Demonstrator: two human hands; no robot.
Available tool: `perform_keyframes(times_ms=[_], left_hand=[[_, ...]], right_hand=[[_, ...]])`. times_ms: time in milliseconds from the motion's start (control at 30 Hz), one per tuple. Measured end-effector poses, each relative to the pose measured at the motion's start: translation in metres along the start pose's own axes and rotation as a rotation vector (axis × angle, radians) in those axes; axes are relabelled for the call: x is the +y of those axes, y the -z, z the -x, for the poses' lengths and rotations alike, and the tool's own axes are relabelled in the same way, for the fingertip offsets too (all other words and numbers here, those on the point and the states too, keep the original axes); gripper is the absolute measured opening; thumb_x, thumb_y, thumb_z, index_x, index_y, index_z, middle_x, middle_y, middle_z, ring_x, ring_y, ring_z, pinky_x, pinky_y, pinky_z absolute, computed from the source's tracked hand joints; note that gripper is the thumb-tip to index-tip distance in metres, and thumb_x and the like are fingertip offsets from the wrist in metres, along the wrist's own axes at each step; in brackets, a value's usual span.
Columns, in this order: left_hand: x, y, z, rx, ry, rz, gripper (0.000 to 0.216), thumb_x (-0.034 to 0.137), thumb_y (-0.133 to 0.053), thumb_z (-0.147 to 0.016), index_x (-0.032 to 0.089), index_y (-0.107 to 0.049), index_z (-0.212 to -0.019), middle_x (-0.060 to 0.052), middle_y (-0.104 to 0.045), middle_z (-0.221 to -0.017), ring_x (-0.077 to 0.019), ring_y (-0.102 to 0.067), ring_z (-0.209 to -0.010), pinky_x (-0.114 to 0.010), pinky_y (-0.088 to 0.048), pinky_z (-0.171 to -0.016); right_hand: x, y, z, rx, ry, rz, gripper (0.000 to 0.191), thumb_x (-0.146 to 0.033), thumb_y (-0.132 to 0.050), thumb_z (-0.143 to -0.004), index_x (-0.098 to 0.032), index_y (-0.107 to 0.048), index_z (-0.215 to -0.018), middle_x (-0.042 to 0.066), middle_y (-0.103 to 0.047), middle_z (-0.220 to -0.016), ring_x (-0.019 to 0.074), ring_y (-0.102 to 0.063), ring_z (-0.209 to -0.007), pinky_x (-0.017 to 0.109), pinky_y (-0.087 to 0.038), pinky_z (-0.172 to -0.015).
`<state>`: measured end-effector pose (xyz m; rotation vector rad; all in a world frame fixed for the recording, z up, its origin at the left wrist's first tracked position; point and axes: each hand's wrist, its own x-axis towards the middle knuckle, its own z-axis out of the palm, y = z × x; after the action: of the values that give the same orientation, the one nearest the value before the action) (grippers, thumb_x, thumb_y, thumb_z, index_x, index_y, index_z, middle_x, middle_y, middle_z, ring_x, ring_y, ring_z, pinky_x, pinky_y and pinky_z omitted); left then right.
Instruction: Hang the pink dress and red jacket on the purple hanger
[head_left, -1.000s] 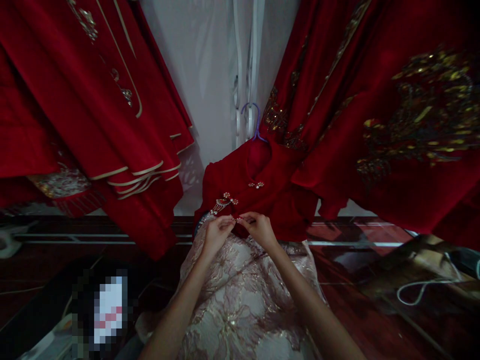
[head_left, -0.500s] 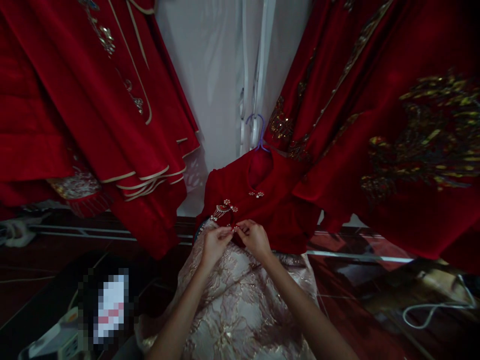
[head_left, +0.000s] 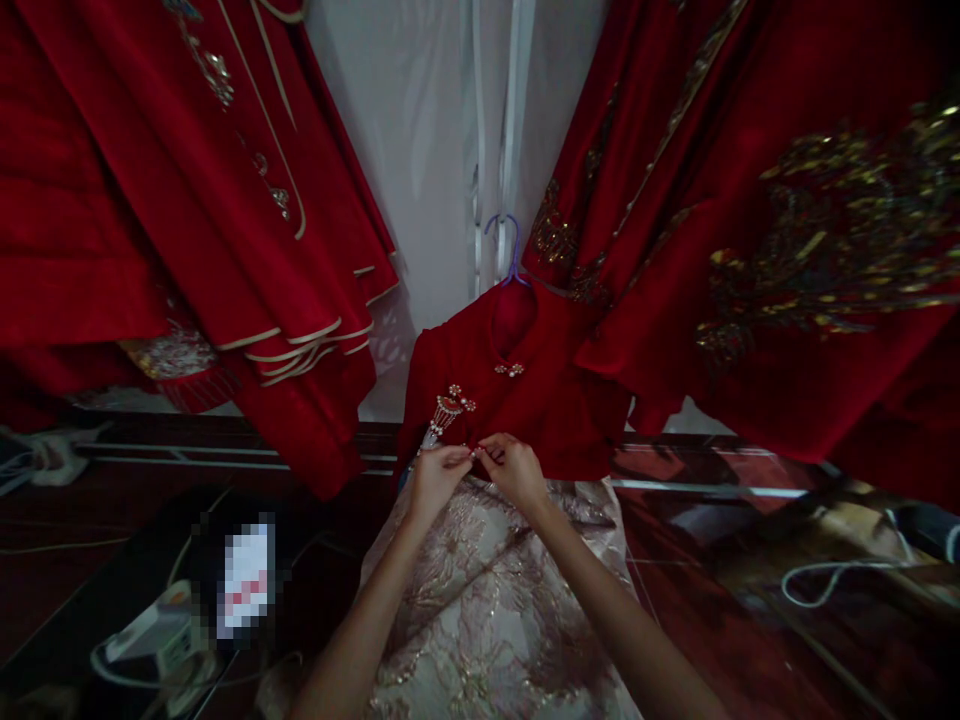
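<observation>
A small red jacket point(head_left: 525, 400) hangs on a purple hanger point(head_left: 510, 245) in front of me, over a pale lace skirt point(head_left: 480, 600). Its front carries a beaded tasselled brooch point(head_left: 448, 408) and a small clasp point(head_left: 510, 370) at the collar. My left hand point(head_left: 435, 478) and my right hand point(head_left: 514, 468) meet fingertip to fingertip at the jacket's lower front edge. Both pinch a small fastening there, too small to make out clearly.
Large red embroidered robes hang at the left point(head_left: 187, 200) and right point(head_left: 750, 220), with a white wall panel point(head_left: 442, 150) between them. A dark glossy floor lies below, with a white cable point(head_left: 832, 580) at the right and a white device with cords point(head_left: 150, 640) at the lower left.
My hands have stayed pinched together at the jacket's lower front edge. The view has shifted slightly, swinging up and then back down.
</observation>
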<state>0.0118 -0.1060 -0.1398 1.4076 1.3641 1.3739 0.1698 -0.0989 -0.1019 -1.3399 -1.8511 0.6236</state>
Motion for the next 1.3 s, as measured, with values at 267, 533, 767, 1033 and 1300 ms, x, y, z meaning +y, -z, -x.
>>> perform_keyframes(times_ms=[267,533,767,1033,1300], left_hand=[[0.006,-0.011,0.014,-0.025,0.019,0.059,0.021,0.030,-0.072,-0.068,0.014,-0.073,-0.081,-0.009,-0.075,-0.082,-0.0210,-0.072,-0.075,-0.034,-0.058,-0.075],[0.016,-0.003,0.012,-0.077,-0.002,-0.001,0.016,0.026,-0.070,-0.067,0.015,-0.074,-0.079,-0.007,-0.075,-0.077,-0.0198,-0.071,-0.070,-0.032,-0.057,-0.070],[0.022,-0.007,0.006,-0.205,-0.043,-0.027,0.019,0.023,-0.069,-0.068,0.015,-0.072,-0.086,-0.006,-0.074,-0.082,-0.0175,-0.070,-0.076,-0.030,-0.055,-0.076],[0.024,-0.010,0.021,-0.180,-0.083,-0.084,0.025,0.040,-0.071,-0.070,0.017,-0.063,-0.078,-0.003,-0.069,-0.075,-0.0153,-0.067,-0.072,-0.027,-0.054,-0.070],[0.031,-0.009,0.032,-0.189,-0.091,-0.136,0.024,0.039,-0.064,-0.077,0.016,-0.062,-0.083,-0.006,-0.070,-0.079,-0.0163,-0.067,-0.073,-0.029,-0.053,-0.072]], right_hand=[[-0.006,0.010,0.015,0.026,-0.048,0.016,0.014,-0.024,-0.059,-0.081,-0.020,-0.070,-0.089,0.004,-0.071,-0.083,0.0147,-0.067,-0.072,0.023,-0.051,-0.068],[-0.015,0.016,0.019,0.059,-0.048,0.048,0.011,-0.023,-0.060,-0.081,-0.021,-0.070,-0.087,0.004,-0.072,-0.085,0.0152,-0.067,-0.075,0.023,-0.050,-0.069],[-0.008,0.009,0.031,0.138,-0.087,-0.003,0.022,-0.025,-0.049,-0.088,-0.019,-0.065,-0.101,0.006,-0.071,-0.095,0.0165,-0.067,-0.081,0.027,-0.051,-0.076],[0.000,0.018,0.055,0.027,0.022,-0.148,0.028,-0.019,-0.044,-0.087,-0.023,-0.065,-0.106,0.003,-0.071,-0.102,0.0148,-0.069,-0.091,0.028,-0.054,-0.080],[-0.012,0.068,0.067,0.041,0.057,-0.084,0.028,-0.016,-0.047,-0.083,-0.022,-0.067,-0.101,0.004,-0.071,-0.100,0.0179,-0.067,-0.092,0.033,-0.053,-0.083]])
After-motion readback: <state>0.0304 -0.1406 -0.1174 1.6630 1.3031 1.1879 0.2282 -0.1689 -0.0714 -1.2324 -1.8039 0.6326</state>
